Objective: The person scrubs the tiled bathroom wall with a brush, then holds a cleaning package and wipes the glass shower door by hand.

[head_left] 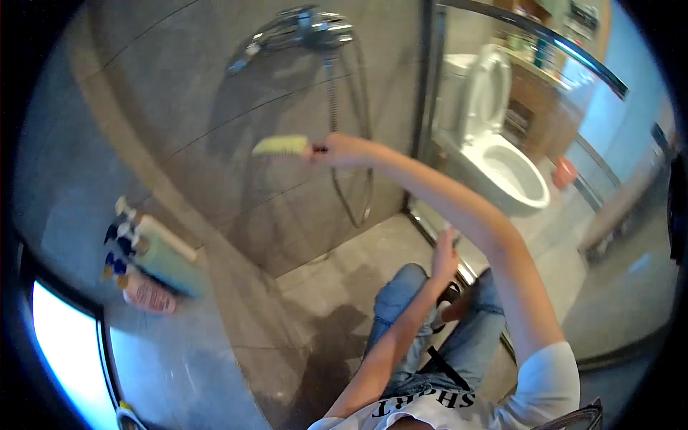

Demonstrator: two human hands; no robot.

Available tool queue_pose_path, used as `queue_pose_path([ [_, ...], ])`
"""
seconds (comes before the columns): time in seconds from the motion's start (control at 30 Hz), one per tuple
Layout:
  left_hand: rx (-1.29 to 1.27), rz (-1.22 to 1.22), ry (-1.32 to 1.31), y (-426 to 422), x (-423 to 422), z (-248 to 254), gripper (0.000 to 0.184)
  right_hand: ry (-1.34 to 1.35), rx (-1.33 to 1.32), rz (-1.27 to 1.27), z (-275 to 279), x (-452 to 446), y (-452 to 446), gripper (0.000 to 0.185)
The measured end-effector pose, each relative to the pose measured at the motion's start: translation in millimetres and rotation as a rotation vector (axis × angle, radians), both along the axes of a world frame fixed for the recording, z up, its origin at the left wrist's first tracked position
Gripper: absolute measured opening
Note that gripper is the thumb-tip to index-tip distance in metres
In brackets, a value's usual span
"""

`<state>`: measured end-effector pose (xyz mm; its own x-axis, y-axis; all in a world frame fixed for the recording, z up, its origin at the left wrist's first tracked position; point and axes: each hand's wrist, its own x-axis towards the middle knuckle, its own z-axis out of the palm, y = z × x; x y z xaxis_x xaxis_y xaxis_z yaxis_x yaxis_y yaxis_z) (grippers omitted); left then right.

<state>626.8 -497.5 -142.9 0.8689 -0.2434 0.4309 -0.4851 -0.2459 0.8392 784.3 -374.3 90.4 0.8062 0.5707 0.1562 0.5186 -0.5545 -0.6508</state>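
My right hand (340, 151) is closed around the dark handle of a pale yellow-green brush (282, 146). It holds the brush level in front of the grey tiled wall (287, 93), below the chrome shower mixer (308, 30) and beside the hanging metal hose (333, 100). Lower down, my left hand (445, 258) is above my knees, near the metal bottom edge of the shower enclosure. Its fingers look closed, and what they hold, if anything, is too small to tell.
Pump bottles (161, 254) stand on a grey ledge (172, 358) at the left. Beyond the glass on the right are a white toilet (512, 172) with its lid up, a small red bin (564, 173) and a counter with bottles. A dark metal bar (534, 27) crosses the upper right.
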Motion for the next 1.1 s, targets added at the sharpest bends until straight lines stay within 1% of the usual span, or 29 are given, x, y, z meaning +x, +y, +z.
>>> queue_pose_path([
  [0.03, -0.014, -0.017, 0.006, 8, -2, 11, 0.053, 0.018, 0.043, 0.01, -14, -14, -14, 0.045],
  [0.07, 0.027, 0.002, 0.038, 10, 0, 12, 0.053, 0.017, 0.044, -0.029, -21, -27, -32, 0.045],
  [0.1, 0.071, 0.029, 0.072, 12, 0, 10, 0.054, 0.023, -0.022, -0.042, -28, -42, -52, 0.04],
  [0.13, 0.071, 0.003, 0.073, 15, -3, 11, 0.054, 0.03, -0.092, -0.049, -33, -57, -71, 0.035],
  [0.2, 0.228, 0.106, 0.042, 21, -3, 12, 0.055, 0.011, 0.046, -0.062, -59, -71, -113, 0.036],
  [0.23, 0.226, 0.096, 0.036, 22, 2, 2, 0.055, 0.073, 0.094, -0.165, -69, -80, -134, 0.036],
  [0.27, 0.151, 0.111, -0.123, 21, 14, -14, 0.054, 0.125, 0.139, -0.267, -77, -89, -154, 0.036],
  [0.3, 0.072, 0.129, -0.279, 20, 23, -21, 0.054, 0.115, 0.311, -0.338, -93, -94, -175, 0.034],
  [0.33, 0.064, 0.124, -0.29, 25, 24, -7, 0.054, 0.104, 0.485, -0.405, -111, -99, -194, 0.033],
  [0.4, 0.014, 0.028, -0.053, 39, 24, 32, 0.055, 0.004, 0.515, -0.645, -132, -110, -226, 0.03],
  [0.43, 0.012, 0.025, -0.063, 41, 34, 35, 0.055, -0.006, 0.516, -0.645, -144, -110, -241, 0.03],
  [0.5, 0.015, 0.127, 0.051, 44, 50, 35, 0.059, 0.122, 0.645, -0.782, -173, -107, -268, 0.027],
  [0.53, 0.018, 0.128, 0.051, 43, 60, 35, 0.059, 0.125, 0.648, -0.781, -188, -104, -278, 0.027],
  [0.6, -0.331, 0.152, -0.03, 40, 88, 36, 0.059, 0.141, 0.801, -0.794, -215, -93, -294, 0.025],
  [0.67, -0.366, 0.108, -0.042, 42, 114, 40, 0.059, 0.17, 0.831, -0.824, -231, -88, -294, 0.023],
  [0.73, -0.399, 0.061, -0.037, 44, 136, 40, 0.06, 0.212, 0.857, -0.868, -238, -85, -293, 0.022],
  [0.8, -0.474, -0.02, -0.104, 46, 150, 35, 0.059, 0.145, 0.637, -0.881, -241, -79, -291, 0.02],
  [0.83, -0.466, -0.023, -0.076, 46, 150, 39, 0.059, 0.153, 0.641, -0.831, -246, -75, -293, 0.019],
  [0.87, -0.538, -0.049, -0.06, 46, 149, 45, 0.059, 0.179, 0.633, -0.847, -249, -72, -292, 0.019],
  [0.9, -0.61, -0.068, -0.04, 49, 146, 49, 0.059, 0.214, 0.712, -0.845, -244, -73, -285, 0.02],
  [0.93, -0.602, -0.059, -0.012, 52, 143, 51, 0.059, 0.248, 0.796, -0.841, -240, -73, -282, 0.021],
  [1.0, -0.542, -0.12, 0.137, 61, 144, 52, 0.058, 0.32, 0.812, -0.839, -234, -73, -277, 0.022],
  [1.07, -0.505, -0.141, 0.213, 67, 149, 43, 0.056, 0.453, 1.033, -0.772, -222, -76, -271, 0.022],
  [1.1, -0.457, -0.189, 0.259, 67, 147, 46, 0.054, 0.486, 1.076, -0.743, -219, -77, -270, 0.025],
])
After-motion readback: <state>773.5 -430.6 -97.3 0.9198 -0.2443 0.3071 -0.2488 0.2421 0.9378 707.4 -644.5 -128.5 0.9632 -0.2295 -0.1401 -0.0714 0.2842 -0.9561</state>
